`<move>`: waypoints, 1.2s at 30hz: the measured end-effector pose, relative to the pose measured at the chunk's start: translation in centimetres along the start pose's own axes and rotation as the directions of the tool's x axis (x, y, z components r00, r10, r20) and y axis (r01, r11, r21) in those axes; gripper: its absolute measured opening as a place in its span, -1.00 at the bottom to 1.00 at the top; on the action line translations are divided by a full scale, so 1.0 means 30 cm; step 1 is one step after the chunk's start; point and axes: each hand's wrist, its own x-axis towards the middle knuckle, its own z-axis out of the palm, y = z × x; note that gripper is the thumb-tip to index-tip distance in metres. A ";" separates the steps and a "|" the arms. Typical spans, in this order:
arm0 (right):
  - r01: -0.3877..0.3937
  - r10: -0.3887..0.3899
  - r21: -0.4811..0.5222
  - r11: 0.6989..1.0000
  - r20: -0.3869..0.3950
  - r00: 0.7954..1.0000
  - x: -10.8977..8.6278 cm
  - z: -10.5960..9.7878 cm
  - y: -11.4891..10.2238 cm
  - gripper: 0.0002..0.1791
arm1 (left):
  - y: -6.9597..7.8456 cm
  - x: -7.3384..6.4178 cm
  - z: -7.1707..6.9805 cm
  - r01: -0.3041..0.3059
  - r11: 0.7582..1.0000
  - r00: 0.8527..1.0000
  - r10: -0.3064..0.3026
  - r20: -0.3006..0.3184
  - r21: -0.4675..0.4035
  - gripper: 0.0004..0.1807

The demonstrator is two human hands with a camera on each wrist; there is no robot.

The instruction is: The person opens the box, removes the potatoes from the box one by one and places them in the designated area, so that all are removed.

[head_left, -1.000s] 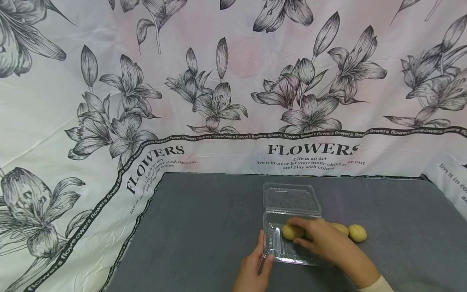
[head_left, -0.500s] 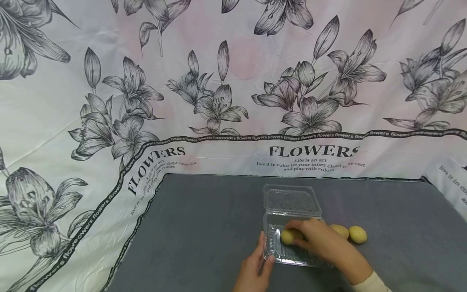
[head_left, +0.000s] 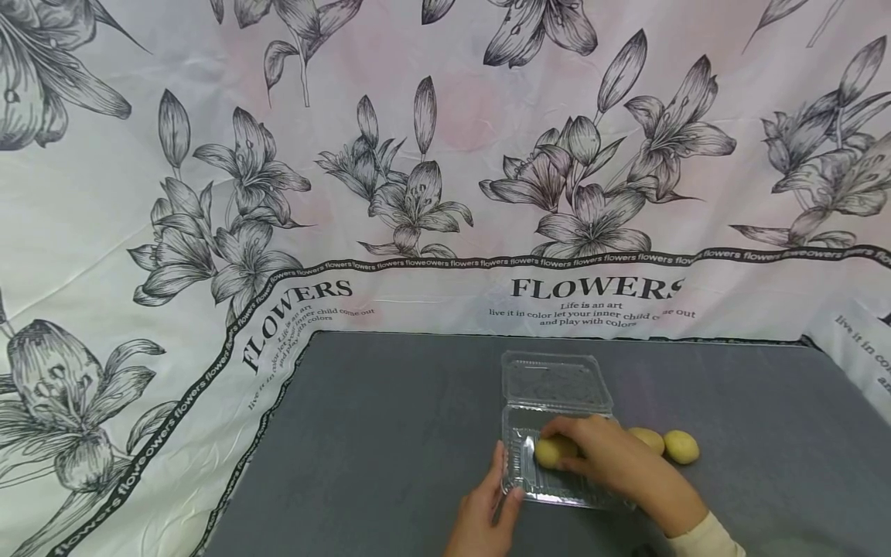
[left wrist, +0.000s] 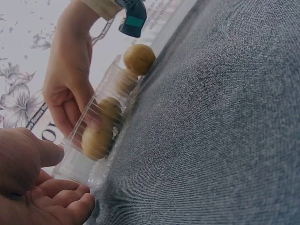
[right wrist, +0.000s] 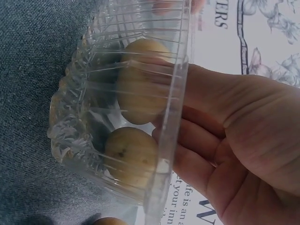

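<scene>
My right hand [head_left: 605, 452] reaches over the clear plastic clamshell container [head_left: 527, 486] and pinches a potato [head_left: 554, 452] low inside it. In the right wrist view, this potato [right wrist: 140, 101] shows through the ribbed wall, with thumb and fingers on it. Beside it in the container lies a second potato [right wrist: 131, 154], hidden from the head view by my right hand. My left hand [head_left: 483, 507] holds the container's front left corner, thumb at the front edge and fingers along the left side. The lid [head_left: 554, 383] lies folded back, away from me.
Just right of the container, two more potatoes, one [head_left: 647, 440] partly behind my right hand and another [head_left: 681, 447], rest on the grey tabletop [head_left: 376, 433]. A flower-printed cloth [head_left: 431, 298] hangs along the table's back and left edges.
Over the last second, my right hand has lowered the potato slightly and moved it a little left and toward me inside the container. My left hand has stayed at the corner.
</scene>
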 end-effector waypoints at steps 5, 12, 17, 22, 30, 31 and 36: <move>-0.012 0.012 -0.004 1.000 0.034 0.999 -0.001 -0.003 -0.006 -0.51 | 0.005 -0.001 -0.001 0.009 1.000 1.000 -0.009 0.004 0.000 -0.23; -0.008 0.009 -0.009 1.000 0.053 0.999 -0.002 -0.004 -0.004 -0.49 | 0.009 -0.003 -0.001 0.027 1.000 1.000 -0.027 0.007 -0.004 -0.23; -0.014 0.015 -0.002 1.000 0.061 0.998 -0.002 -0.006 -0.005 -0.49 | 0.010 -0.004 0.000 0.020 1.000 1.000 -0.020 0.002 0.000 -0.23; -0.014 0.014 0.001 1.000 0.067 0.998 -0.002 -0.003 0.003 -0.50 | 0.012 -0.005 0.000 0.025 1.000 1.000 -0.025 0.004 -0.002 -0.22; 0.029 -0.028 -0.013 0.999 0.044 0.999 -0.013 0.006 0.002 -0.53 | 0.018 -0.011 0.000 0.032 0.999 0.999 -0.032 0.010 -0.026 -0.22; 0.034 -0.033 -0.017 0.999 0.041 0.999 -0.014 0.005 0.002 -0.53 | 0.018 -0.011 0.000 0.028 0.999 1.000 -0.028 0.007 -0.027 -0.22; 0.065 -0.064 -0.022 0.998 0.026 0.998 -0.014 0.003 -0.001 -0.54 | 0.011 -0.008 0.001 0.011 1.000 1.000 -0.011 -0.001 -0.026 -0.22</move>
